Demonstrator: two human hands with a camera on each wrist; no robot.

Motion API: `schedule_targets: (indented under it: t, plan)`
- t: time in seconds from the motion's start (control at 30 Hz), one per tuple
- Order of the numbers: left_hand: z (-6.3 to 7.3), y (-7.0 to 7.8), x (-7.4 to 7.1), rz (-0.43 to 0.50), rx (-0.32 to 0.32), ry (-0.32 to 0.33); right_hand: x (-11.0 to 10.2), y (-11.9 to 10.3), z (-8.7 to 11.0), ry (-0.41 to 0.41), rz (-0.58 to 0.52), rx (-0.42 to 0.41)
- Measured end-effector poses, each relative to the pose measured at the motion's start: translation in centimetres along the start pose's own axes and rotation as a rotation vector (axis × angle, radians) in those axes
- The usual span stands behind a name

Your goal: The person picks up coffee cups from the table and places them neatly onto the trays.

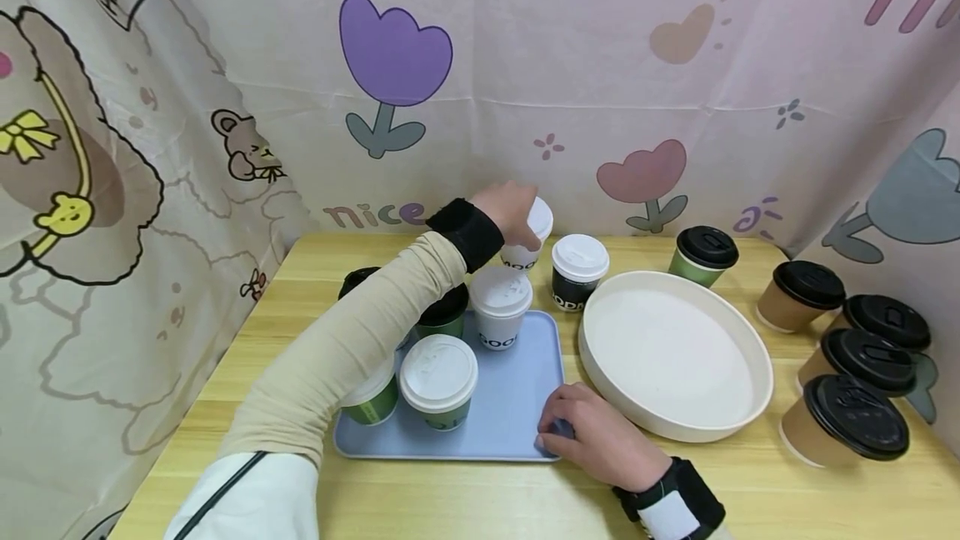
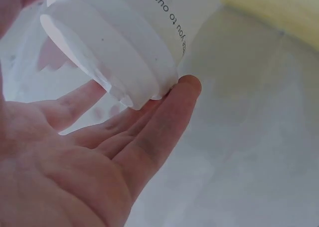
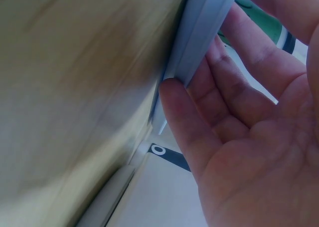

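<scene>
At the back of the table, my left hand grips a white paper cup by its white lid, with the fingers along the lid's side. The blue tray carries several lidded cups, among them a white one, a white-lidded green one and a black-lidded green one. My left forearm hides part of this group. My right hand holds the tray at its front right corner. Its curled fingers meet the tray's rim.
Right of the tray sits a round cream dish. Behind it stand a white-lidded black cup and a black-lidded green cup. Several brown cups with black lids line the right side. A printed cloth hangs behind the table.
</scene>
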State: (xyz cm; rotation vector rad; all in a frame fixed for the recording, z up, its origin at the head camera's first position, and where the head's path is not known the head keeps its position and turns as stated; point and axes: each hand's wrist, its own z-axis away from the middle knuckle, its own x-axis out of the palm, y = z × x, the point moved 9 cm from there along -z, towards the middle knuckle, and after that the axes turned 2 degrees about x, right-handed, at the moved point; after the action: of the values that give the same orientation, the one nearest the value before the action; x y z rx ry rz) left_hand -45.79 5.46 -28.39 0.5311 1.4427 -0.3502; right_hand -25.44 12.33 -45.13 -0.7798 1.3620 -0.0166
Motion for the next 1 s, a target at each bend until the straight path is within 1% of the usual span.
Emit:
schedule_targets:
  t: [0.17, 0.33, 0.43, 0.53, 0.6, 0.67, 0.8, 0.9, 1.0]
  plan:
    - [2.1, 1.6, -2.8, -0.044, 0.053, 0.072, 0.0, -0.1, 0.1, 0.001, -0.003, -0.006]
    - [4.7, 3.4, -5.1, -0.06, 0.138, 0.12, -0.1, -0.2, 0.1, 0.014, 0.0, -0.019]
    - [6.6, 4.0, -6.2, -0.04, 0.173, 0.148, -0.1, -0.2, 0.1, 0.018, 0.004, -0.021]
    - [8.6, 4.4, -7.1, -0.013, 0.187, 0.178, -0.1, -0.2, 0.1, 0.018, 0.011, -0.023]
    - [9.8, 4.6, -7.4, -0.009, 0.191, 0.188, -0.1, -0.1, 0.2, 0.018, 0.012, -0.025]
    - [11.0, 5.0, -7.4, -0.022, 0.201, 0.184, 0.0, -0.1, 0.3, 0.019, 0.014, -0.028]
    - [13.2, 5.6, -6.9, -0.063, 0.218, 0.159, 0.0, -0.1, 0.3, 0.022, 0.021, -0.033]
    - [14.7, 5.6, -6.6, -0.074, 0.224, 0.148, -0.1, -0.1, 0.2, 0.026, 0.026, -0.034]
    - [15.8, 5.5, -6.2, -0.077, 0.236, 0.137, -0.1, -0.1, 0.2, 0.03, 0.026, -0.039]
